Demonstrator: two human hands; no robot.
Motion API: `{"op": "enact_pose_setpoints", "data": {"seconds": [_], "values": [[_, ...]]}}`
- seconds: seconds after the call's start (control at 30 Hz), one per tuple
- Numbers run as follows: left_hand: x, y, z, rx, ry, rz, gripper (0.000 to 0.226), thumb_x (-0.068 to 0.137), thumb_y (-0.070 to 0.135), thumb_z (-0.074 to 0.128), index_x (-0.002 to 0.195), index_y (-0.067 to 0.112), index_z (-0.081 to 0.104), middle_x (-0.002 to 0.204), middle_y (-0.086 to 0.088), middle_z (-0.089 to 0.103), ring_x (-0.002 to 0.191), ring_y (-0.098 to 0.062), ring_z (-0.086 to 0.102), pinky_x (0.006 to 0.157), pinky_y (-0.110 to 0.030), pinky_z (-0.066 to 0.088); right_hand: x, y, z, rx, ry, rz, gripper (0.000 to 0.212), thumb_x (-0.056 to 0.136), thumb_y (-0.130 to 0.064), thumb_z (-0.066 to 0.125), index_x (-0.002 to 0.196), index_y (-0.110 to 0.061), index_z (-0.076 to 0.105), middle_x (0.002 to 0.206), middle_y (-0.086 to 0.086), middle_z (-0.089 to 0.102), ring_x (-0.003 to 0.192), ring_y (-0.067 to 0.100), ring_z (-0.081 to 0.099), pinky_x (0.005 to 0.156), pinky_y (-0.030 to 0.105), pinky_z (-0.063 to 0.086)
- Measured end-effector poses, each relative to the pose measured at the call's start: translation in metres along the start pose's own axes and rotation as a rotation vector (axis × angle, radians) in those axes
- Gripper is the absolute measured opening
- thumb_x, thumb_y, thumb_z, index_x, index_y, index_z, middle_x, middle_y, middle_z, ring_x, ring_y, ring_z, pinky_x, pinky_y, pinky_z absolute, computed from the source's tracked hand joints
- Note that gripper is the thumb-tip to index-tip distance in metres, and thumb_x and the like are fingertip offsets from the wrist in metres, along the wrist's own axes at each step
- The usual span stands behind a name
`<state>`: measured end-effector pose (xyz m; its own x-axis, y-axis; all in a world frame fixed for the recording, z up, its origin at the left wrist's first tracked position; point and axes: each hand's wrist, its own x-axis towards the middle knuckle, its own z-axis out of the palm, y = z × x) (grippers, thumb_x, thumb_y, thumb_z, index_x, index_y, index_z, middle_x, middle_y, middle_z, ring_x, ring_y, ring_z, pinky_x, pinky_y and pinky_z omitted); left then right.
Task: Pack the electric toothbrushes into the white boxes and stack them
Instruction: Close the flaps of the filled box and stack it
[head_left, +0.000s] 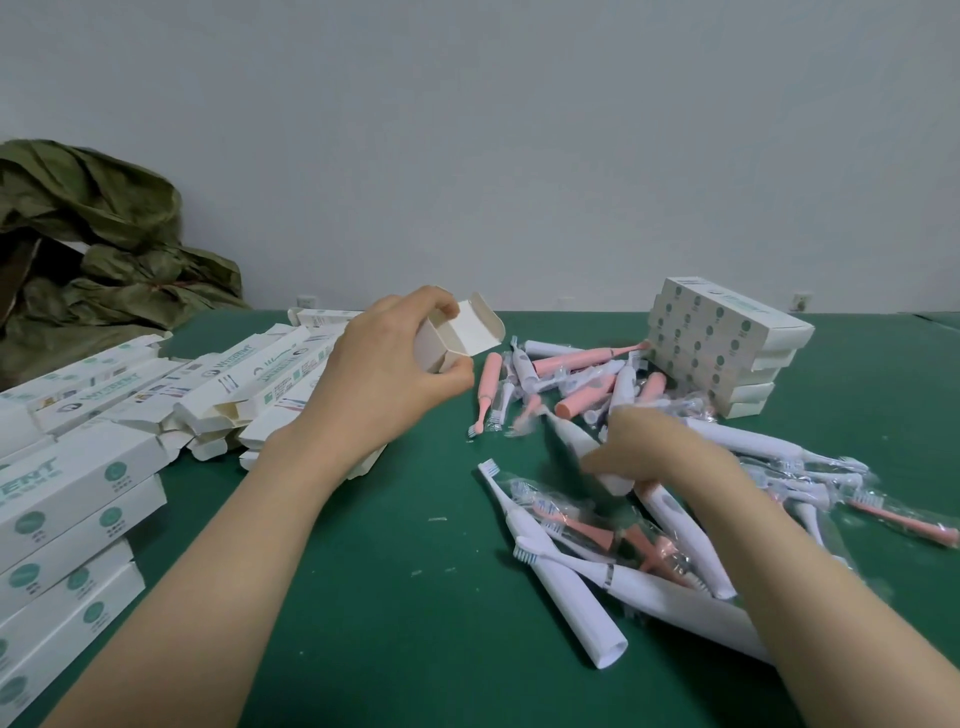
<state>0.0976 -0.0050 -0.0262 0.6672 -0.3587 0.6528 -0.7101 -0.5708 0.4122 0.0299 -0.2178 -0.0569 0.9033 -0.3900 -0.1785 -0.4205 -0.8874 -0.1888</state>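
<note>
A green-covered table is seen from above, over a person's two bare forearms. A small white cardboard box with its end flap open is held up in the left hand, pinched between thumb and curled fingers, its open mouth turned toward the right. The right hand is lowered into a loose pile of white and pink electric toothbrushes. Its fingers are seen curled round the handle of a white plastic electric toothbrush, which lies low over the table, well apart from the open box. This hand is blurred, so the firmness of the grip cannot be judged.

Packing is judged to be partly done. A neat stack of closed white boxes with green dots is set at the far right, touching the pile. A second stack of closed white boxes is placed at the near left. Behind it, a heap of empty white boxes with loose flaps is waiting to be filled. Many toothbrushes, some in clear wrappers, are left unpacked. A crumpled olive-green sack is slumped against the pale grey wall.
</note>
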Motion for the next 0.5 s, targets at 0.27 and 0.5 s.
{"op": "enact_pose_setpoints", "data": {"seconds": [0.27, 0.5], "values": [[-0.002, -0.007, 0.011, 0.12, -0.015, -0.097, 0.04, 0.069, 0.031, 0.066, 0.108, 0.028, 0.058, 0.096, 0.003, 0.049, 0.096, -0.025, 0.047, 0.079, -0.034, 0.039, -0.019, 0.011, -0.044, 0.637, 0.736, -0.178, 0.02, 0.078, -0.02, 0.061, 0.071, -0.002, 0.056, 0.061, 0.019, 0.055, 0.052, 0.016, 0.042, 0.046, 0.023, 0.033], [-0.003, -0.011, 0.016, 0.259, 0.014, -0.137, 0.045, 0.07, 0.031, 0.063, 0.114, 0.023, 0.058, 0.108, -0.002, 0.056, 0.105, -0.028, 0.047, 0.074, -0.032, 0.034, -0.032, -0.003, -0.058, 1.278, 0.81, -0.367, 0.021, 0.088, -0.021, 0.058, 0.106, -0.011, 0.062, 0.084, 0.001, 0.068, 0.076, 0.014, 0.068, 0.084, 0.037, 0.056]]}}
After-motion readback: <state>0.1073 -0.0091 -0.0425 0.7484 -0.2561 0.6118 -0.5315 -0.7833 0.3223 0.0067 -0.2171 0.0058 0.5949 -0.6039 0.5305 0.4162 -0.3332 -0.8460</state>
